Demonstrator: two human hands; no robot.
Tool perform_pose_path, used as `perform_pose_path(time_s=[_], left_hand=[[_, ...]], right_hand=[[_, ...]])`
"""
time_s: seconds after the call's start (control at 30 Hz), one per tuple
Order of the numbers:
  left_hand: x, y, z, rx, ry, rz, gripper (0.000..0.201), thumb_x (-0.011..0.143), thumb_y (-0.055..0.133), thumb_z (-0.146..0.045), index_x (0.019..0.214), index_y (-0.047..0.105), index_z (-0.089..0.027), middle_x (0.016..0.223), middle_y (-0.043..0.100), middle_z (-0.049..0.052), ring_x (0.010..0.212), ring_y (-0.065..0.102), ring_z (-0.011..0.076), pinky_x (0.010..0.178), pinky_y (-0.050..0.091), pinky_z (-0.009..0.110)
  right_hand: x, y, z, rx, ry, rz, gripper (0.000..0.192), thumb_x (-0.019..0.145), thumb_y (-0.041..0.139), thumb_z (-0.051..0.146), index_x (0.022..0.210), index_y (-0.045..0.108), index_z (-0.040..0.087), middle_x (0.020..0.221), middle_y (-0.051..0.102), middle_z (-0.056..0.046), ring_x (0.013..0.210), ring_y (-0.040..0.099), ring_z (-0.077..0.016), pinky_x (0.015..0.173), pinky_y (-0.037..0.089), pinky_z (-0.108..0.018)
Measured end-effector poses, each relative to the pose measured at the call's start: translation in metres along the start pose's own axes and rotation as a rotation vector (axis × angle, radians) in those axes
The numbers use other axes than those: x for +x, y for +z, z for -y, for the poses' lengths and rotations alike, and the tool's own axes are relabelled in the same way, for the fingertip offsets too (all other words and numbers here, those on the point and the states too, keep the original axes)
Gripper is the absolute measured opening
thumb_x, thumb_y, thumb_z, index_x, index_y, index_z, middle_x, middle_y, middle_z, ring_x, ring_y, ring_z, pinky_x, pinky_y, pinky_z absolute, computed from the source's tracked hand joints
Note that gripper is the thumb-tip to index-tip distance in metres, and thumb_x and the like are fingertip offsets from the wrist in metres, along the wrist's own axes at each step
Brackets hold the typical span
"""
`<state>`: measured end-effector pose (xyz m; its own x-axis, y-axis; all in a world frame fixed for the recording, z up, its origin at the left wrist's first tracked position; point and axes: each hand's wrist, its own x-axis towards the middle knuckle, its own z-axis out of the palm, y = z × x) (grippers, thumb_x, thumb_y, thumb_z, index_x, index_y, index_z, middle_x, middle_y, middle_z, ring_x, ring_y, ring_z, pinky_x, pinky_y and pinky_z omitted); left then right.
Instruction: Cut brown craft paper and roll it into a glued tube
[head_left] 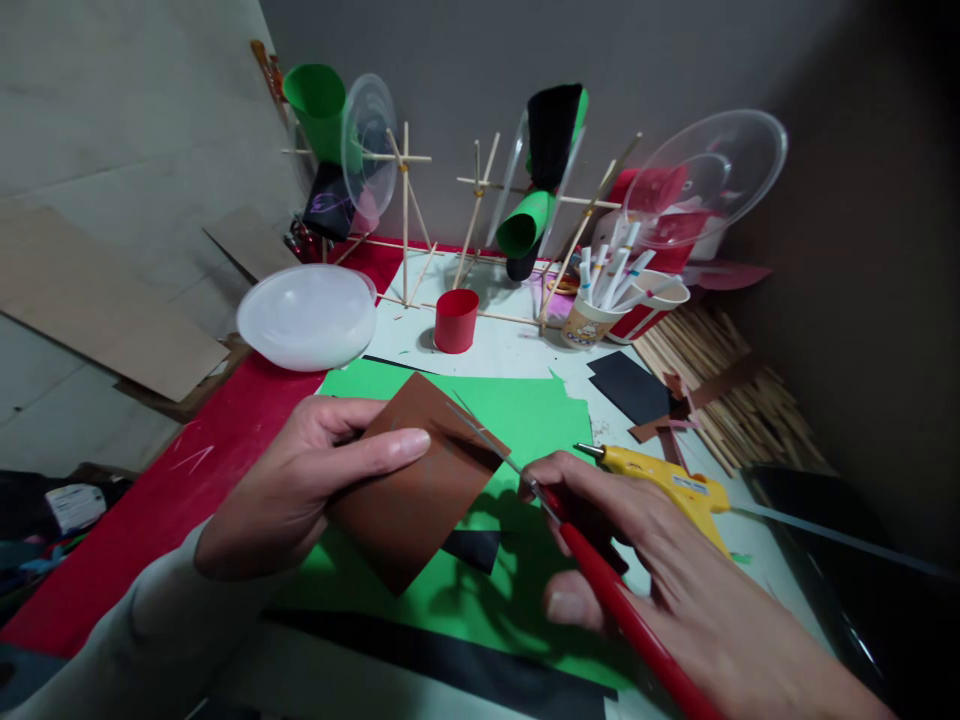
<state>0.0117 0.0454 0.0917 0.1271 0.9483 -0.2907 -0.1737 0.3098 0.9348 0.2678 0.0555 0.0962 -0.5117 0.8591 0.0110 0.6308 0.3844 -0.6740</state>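
Pinched between the thumb and fingers of my left hand (pixel 322 470) is a square of brown paper (pixel 420 500), tilted above the table. My right hand (pixel 630 540) grips a pair of red-handled scissors (pixel 600 570). Their thin blades are parted around the upper right part of the brown paper. Below both hands lie green sheets of paper (pixel 555 410), with a small black paper piece (pixel 474 550) on them. A yellow hot glue gun (pixel 667 480) lies just right of my right hand.
Behind stand wooden stick frames (pixel 405 220) carrying green and black paper tubes and clear plastic discs. A red paper ring (pixel 455 322), a white plastic lid (pixel 307 317) and a paper cup (pixel 589 325) of rolled sticks stand nearer. Wooden sticks (pixel 712 370) are piled right.
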Motion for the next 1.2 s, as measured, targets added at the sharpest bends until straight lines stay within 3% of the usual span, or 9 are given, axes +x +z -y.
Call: perform_pose_path(time_s=[0.37,0.67,0.93,1.2], left_hand=[[0.011,-0.002,0.001,-0.091,-0.078,-0.012,0.021,0.074,0.081,-0.028,0.093,0.083,-0.019,0.085,0.080,0.005,0.072,0.072,0.0174,0.071,0.058,0.025],[0.009,-0.003,0.003,-0.101,-0.103,0.004,0.023,0.077,0.081,-0.030,0.097,0.082,-0.020,0.089,0.081,0.005,0.076,0.072,0.0178,0.073,0.057,0.025],[0.010,-0.001,0.000,-0.077,-0.138,-0.032,0.027,0.072,0.085,-0.033,0.095,0.082,-0.018,0.088,0.080,0.007,0.076,0.071,0.0197,0.073,0.056,0.027],[0.005,0.000,0.001,-0.046,-0.031,-0.072,0.025,0.074,0.084,-0.034,0.093,0.082,-0.018,0.082,0.079,0.005,0.070,0.068,0.0169,0.067,0.052,0.026]], right_hand=[[0.005,0.005,-0.011,0.061,0.007,0.073,0.059,0.087,0.038,0.082,0.100,0.068,0.033,0.085,0.074,-0.003,0.075,0.068,-0.0248,0.061,0.054,-0.030],[0.010,0.004,-0.004,0.021,0.166,0.102,0.053,0.081,0.055,0.079,0.101,0.071,0.033,0.103,0.077,0.000,0.098,0.070,-0.0271,0.074,0.057,-0.031],[0.011,-0.003,0.009,0.002,0.171,0.094,0.047,0.084,0.051,0.074,0.089,0.069,0.031,0.081,0.074,-0.001,0.085,0.071,-0.0251,0.066,0.057,-0.030],[0.011,0.000,-0.003,0.079,0.091,0.113,0.037,0.084,0.060,0.065,0.091,0.066,0.029,0.088,0.074,-0.003,0.080,0.070,-0.0255,0.064,0.054,-0.031]])
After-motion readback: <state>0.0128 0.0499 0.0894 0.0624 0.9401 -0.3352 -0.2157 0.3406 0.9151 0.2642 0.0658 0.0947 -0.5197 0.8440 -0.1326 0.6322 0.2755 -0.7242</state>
